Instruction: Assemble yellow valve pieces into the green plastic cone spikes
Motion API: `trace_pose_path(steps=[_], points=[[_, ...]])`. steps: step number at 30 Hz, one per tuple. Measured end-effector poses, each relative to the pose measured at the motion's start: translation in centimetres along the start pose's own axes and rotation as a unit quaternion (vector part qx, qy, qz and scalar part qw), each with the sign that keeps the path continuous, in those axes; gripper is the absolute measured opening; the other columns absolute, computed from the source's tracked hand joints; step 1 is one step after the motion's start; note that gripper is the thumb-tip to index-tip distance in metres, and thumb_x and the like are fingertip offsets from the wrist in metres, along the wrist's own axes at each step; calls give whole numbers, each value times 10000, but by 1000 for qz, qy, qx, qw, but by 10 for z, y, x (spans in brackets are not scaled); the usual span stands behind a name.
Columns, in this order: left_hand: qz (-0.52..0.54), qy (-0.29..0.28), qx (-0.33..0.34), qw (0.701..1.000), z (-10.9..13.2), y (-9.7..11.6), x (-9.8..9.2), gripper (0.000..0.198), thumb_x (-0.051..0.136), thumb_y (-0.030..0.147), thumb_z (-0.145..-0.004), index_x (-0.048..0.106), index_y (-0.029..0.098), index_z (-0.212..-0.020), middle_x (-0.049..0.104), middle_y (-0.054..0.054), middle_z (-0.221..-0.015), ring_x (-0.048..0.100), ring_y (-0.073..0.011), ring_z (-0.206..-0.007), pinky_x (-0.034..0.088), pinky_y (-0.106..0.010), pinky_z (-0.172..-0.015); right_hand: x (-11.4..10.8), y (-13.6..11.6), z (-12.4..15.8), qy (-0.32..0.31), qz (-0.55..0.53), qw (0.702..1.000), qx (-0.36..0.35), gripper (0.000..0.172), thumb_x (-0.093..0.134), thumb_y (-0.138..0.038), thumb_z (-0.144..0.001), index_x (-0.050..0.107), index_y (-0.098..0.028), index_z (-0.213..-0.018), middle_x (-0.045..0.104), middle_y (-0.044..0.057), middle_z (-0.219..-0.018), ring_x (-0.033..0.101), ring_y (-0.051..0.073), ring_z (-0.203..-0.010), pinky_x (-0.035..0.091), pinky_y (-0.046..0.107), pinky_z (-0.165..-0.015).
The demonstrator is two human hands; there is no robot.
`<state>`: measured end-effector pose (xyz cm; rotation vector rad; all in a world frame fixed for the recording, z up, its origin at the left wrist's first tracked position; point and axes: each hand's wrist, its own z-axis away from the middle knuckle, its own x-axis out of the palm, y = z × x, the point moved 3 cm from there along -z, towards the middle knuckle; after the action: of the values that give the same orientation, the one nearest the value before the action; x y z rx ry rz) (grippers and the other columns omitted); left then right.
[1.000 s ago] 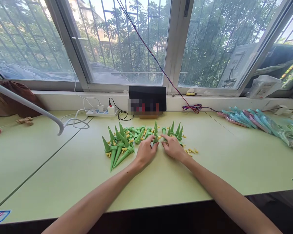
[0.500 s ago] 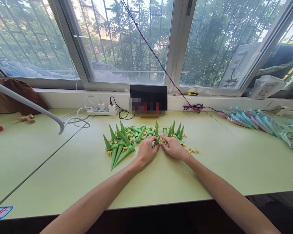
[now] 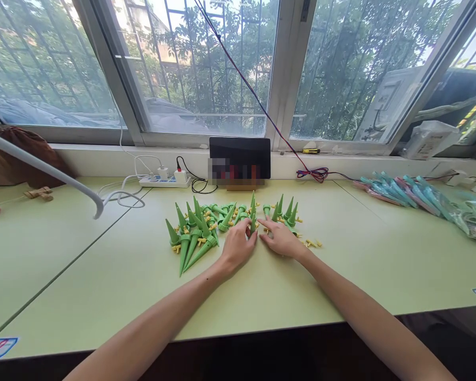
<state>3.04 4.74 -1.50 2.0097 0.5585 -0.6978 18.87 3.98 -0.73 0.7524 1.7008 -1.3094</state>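
Note:
My left hand [image 3: 238, 244] grips a small green watering spike [image 3: 253, 223] between thumb and fingers, its point upward. Just right of it, my right hand [image 3: 282, 239] rests low over the table with index finger and thumb apart and nothing visible between them. Several more green watering spikes with yellow valves crowd the table in front of and left of my hands; some stand point up, others lie flat, like the long spike [image 3: 200, 255] at the near left. Loose yellow valves [image 3: 312, 243] lie right of my right wrist. My fingers partly hide the held spike's base.
A dark screen [image 3: 240, 156] stands behind the pile by the window. A white power strip [image 3: 164, 182] with cables sits back left. Bagged teal and pink items [image 3: 416, 196] lie at the right. A white curved tube [image 3: 55, 172] reaches in from the left.
The held spike now stands more upright in my left hand. My right fingertips, close against it before, are now slightly apart from it. The whole view has shifted slightly.

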Motion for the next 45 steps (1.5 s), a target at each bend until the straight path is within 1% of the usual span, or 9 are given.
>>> trace_pose_path(steps=[5,8,12,17,23,33,37,40,45], points=[[18,7,-23,1000,0,-1,-1,202,566,263,-875,582,196,-1065,597,25,-682,554,-161,-618,391,-275,-631,1,1,1,8,-9,1000,-11,552,532,-261,-956,482,-175,-1499,442,166,-1549,492,255,-1392,367,382,-1126],[26,17,-21,999,0,-2,-1,210,563,269,-875,579,203,-1074,603,27,-684,561,-157,-601,396,-271,-622,3,2,0,17,-14,1000,-1,579,534,-273,-957,448,-177,-1522,415,168,-1567,482,257,-1399,358,382,-1127],[33,27,-21,999,0,-2,-1,204,562,268,-873,567,212,-1069,596,35,-669,563,-155,-582,390,-266,-607,4,2,0,7,-3,1000,12,614,530,-294,-963,398,-159,-1548,407,189,-1567,474,267,-1403,363,391,-1119],[35,27,-18,999,0,-3,0,175,559,271,-879,567,217,-1046,611,29,-687,571,-152,-576,389,-264,-601,4,1,0,-10,22,1000,10,593,517,-320,-972,428,-120,-1522,393,191,-1575,452,278,-1418,360,400,-1118],[37,24,-21,999,-1,-4,0,170,548,267,-889,567,211,-1048,623,20,-698,581,-158,-588,397,-268,-605,4,-2,1,-11,42,999,0,559,497,-339,-981,462,-139,-1502,489,166,-1520,536,288,-1336,392,390,-1074],[58,32,-29,997,0,-7,1,166,545,298,-899,545,214,-1042,602,34,-675,545,-140,-538,389,-256,-579,7,-7,-4,-10,91,996,12,516,407,-383,-1030,454,-201,-1511,478,164,-1528,605,286,-1250,431,398,-1005],[60,33,-27,997,-2,-9,2,164,553,302,-894,545,214,-1032,603,38,-676,543,-134,-536,396,-256,-582,7,-10,-4,-4,113,994,9,465,380,-388,-1043,522,-214,-1450,541,155,-1467,660,279,-1141,454,375,-932],[59,34,-25,997,-3,-10,1,166,553,301,-891,547,213,-1032,599,39,-674,544,-134,-543,397,-256,-585,7,-12,-3,4,120,993,-2,418,381,-375,-1047,567,-204,-1380,610,139,-1374,671,263,-1088,456,346,-887],[63,31,-24,997,-2,-7,0,154,549,293,-890,540,212,-1020,602,38,-674,540,-135,-554,402,-259,-600,4,-12,2,6,134,991,0,313,408,-358,-1039,658,-184,-1110,701,121,-1152,683,254,-1003,453,315,-793]])
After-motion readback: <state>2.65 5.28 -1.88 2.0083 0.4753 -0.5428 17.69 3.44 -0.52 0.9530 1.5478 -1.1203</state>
